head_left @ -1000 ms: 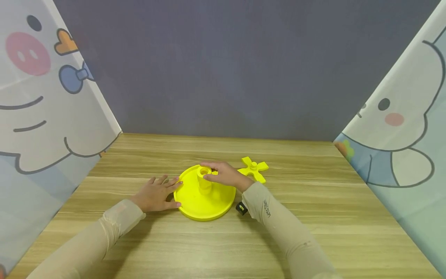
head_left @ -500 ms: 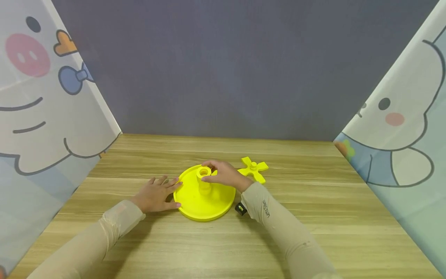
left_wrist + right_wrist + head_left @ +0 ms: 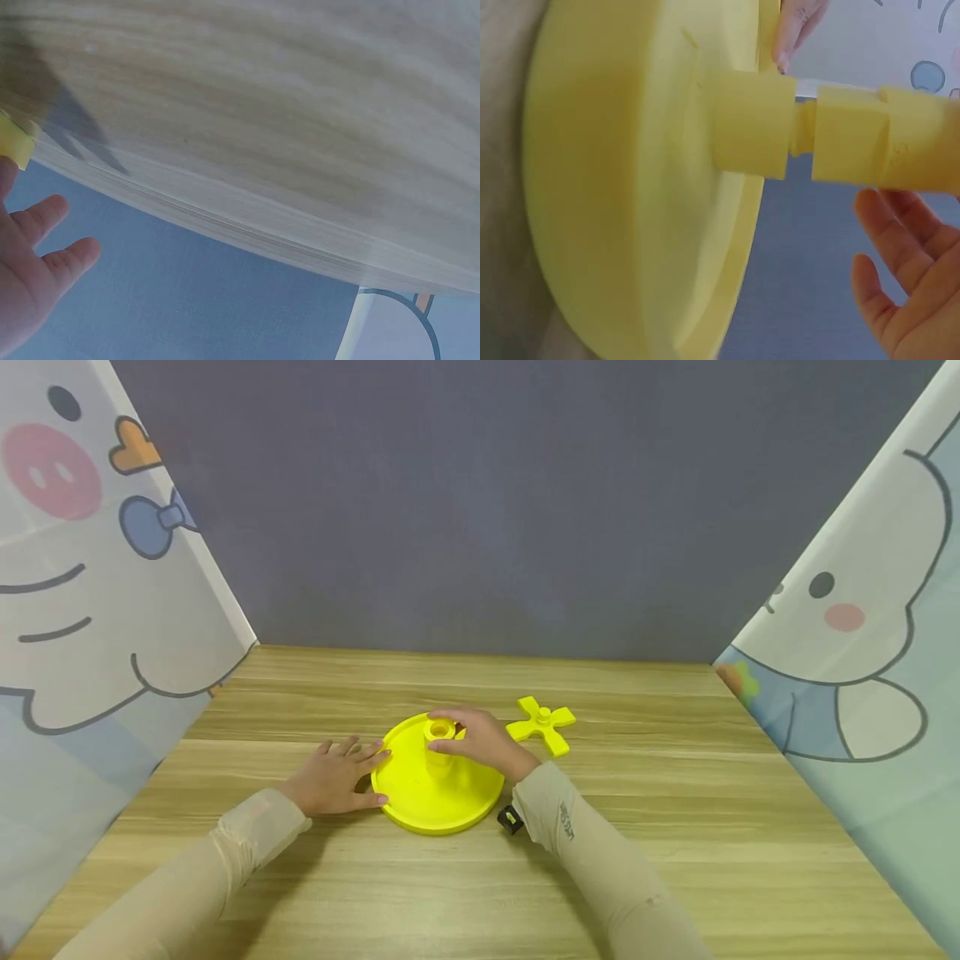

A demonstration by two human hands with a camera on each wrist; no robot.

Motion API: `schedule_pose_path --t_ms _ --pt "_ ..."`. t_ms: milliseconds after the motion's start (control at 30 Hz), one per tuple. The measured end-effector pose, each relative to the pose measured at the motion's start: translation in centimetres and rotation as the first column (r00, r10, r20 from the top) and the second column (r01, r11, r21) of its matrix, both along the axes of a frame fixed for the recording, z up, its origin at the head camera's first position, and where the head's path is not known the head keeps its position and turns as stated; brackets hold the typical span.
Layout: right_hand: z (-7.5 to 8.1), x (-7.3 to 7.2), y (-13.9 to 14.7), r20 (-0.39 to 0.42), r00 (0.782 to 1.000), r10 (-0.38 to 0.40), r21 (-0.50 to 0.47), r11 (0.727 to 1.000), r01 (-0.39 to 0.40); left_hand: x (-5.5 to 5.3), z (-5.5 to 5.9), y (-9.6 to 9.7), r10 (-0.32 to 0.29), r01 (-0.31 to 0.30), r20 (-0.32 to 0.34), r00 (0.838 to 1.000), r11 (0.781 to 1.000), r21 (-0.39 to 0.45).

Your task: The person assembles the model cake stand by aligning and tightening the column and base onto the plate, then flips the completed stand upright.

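A round yellow base with a raised rim [image 3: 405, 806] lies on the table. From its middle rises a yellow hollow column [image 3: 437, 760], upright. My right hand [image 3: 487, 742] holds the column near its top, thumb on the near side and fingers behind. In the right wrist view, a narrow threaded neck [image 3: 802, 131] shows between the column and the base's socket [image 3: 754, 124]. My left hand [image 3: 330, 781] lies with fingers spread, fingertips and thumb on the base's left rim. The left wrist view catches only part of this hand [image 3: 34, 262] and a yellow corner.
A yellow four-armed cross piece with a central peg [image 3: 543, 718] lies on the wooden table [image 3: 637, 735] behind my right wrist. A small black part [image 3: 510, 819] shows beside the right sleeve. A grey panel [image 3: 480, 510] stands at the back, with cartoon-printed cloth [image 3: 150, 602] at both sides.
My right fingers drew back round the column's top, then reached forward over its far side again. The left hand stays on the rim. The head view has shifted slightly.
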State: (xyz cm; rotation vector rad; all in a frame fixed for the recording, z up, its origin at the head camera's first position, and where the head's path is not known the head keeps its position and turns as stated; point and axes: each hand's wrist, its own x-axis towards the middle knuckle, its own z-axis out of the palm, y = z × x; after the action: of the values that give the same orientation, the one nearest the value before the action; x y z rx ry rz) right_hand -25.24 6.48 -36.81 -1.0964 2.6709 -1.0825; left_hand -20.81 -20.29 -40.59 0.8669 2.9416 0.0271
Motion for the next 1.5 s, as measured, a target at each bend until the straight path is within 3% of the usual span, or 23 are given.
schedule_pose_path --t_ms 233,333,500,600,767,1033,1267,1400,1500 --pt "0.9 0.0 0.4 0.094 0.993 0.071 0.1 0.992 -0.081 0.2 0.1 -0.2 0.0 0.0 -0.005 1.0 1.0 0.008" --pt "1.3 0.0 0.5 0.067 0.995 0.07 0.144 0.986 -0.079 0.2 0.1 -0.3 -0.004 0.004 -0.017 1.0 1.0 0.005" --pt "2.0 0.1 0.1 -0.066 0.997 -0.05 0.26 0.963 0.065 0.1 0.1 -0.4 -0.002 0.002 -0.017 1.0 1.0 0.004" --pt "2.0 0.2 -0.4 -0.093 0.986 -0.136 0.285 0.946 0.157 0.2 0.2 -0.4 -0.002 0.003 -0.017 1.0 1.0 0.007" --pt "1.6 0.5 -1.1 -0.022 0.981 -0.193 0.246 0.95 0.192 0.2 0.2 -0.5 -0.001 0.001 -0.015 1.0 1.0 0.006" --pt "1.2 0.3 -0.6 0.097 0.993 -0.065 0.197 0.979 0.045 0.2 0.2 -0.4 0.002 -0.002 0.01 1.0 1.0 0.01" --pt "1.0 -0.6 0.3 0.288 0.958 0.002 0.016 1.0 -0.007 0.1 0.3 -0.3 -0.004 0.004 0.004 1.0 1.0 0.01" --pt "0.7 -0.9 0.4 0.347 0.938 0.018 -0.038 0.999 -0.005 0.0 0.2 -0.3 -0.002 0.002 0.012 1.0 1.0 0.009" --pt "0.4 -0.9 0.3 0.356 0.934 -0.023 -0.043 0.998 0.041 -0.1 0.0 -0.3 0.0 0.0 0.016 1.0 1.0 0.006"
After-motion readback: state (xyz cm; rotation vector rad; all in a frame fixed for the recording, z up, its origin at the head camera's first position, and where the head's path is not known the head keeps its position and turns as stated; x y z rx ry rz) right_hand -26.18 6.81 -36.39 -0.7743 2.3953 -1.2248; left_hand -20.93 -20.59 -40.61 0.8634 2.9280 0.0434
